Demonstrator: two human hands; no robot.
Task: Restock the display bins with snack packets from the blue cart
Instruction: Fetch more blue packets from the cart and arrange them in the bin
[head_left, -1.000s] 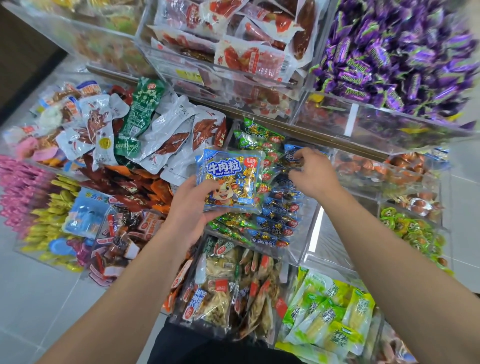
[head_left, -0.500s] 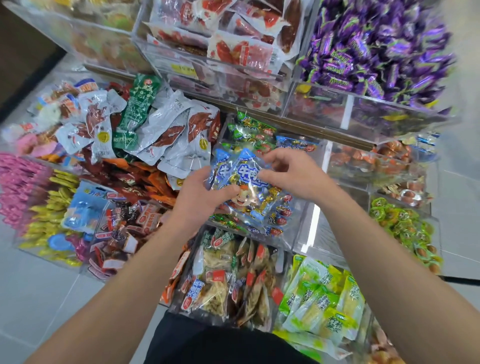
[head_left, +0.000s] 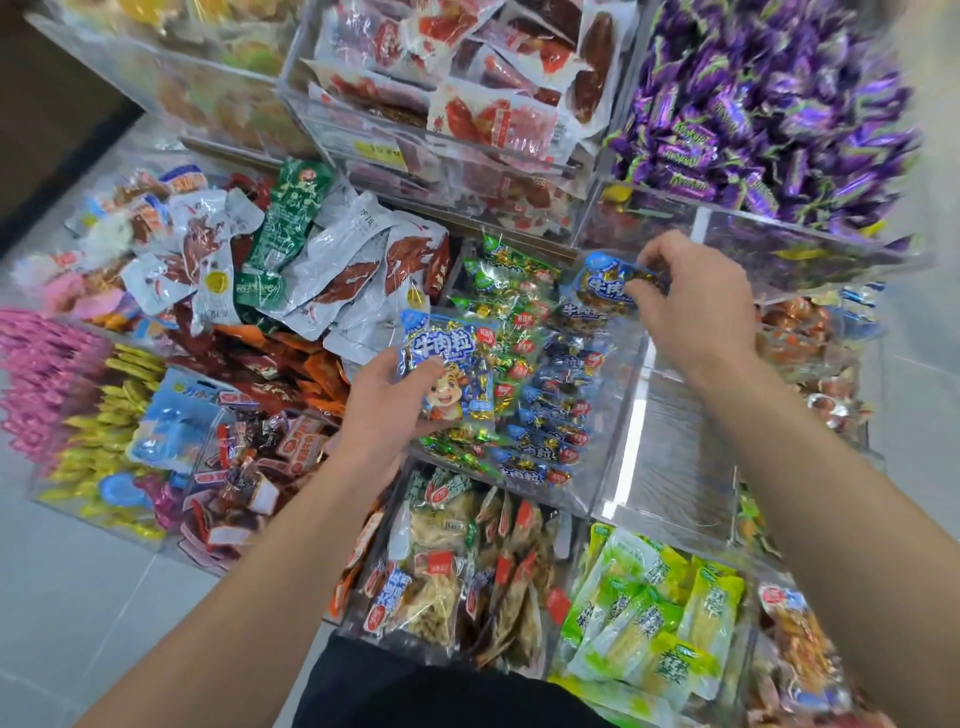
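left hand (head_left: 387, 415): grips a blue beef-cube packet (head_left: 448, 366) at its lower-left corner, over the front-left of the clear bin (head_left: 618, 400).
right hand (head_left: 693, 306): pinches a second blue packet (head_left: 605, 286) at the bin's back-right corner.
cart: not in view.
risk 1: second blue packet is held only by its edge; slick film could slip and drop behind the bin's back wall.
risk 2: bin looks heaped; another packet may slide off the front edge into the lower bin (head_left: 467, 566).
risk 3: green packets (head_left: 501, 275) sit alongside, so easy to mix stock.
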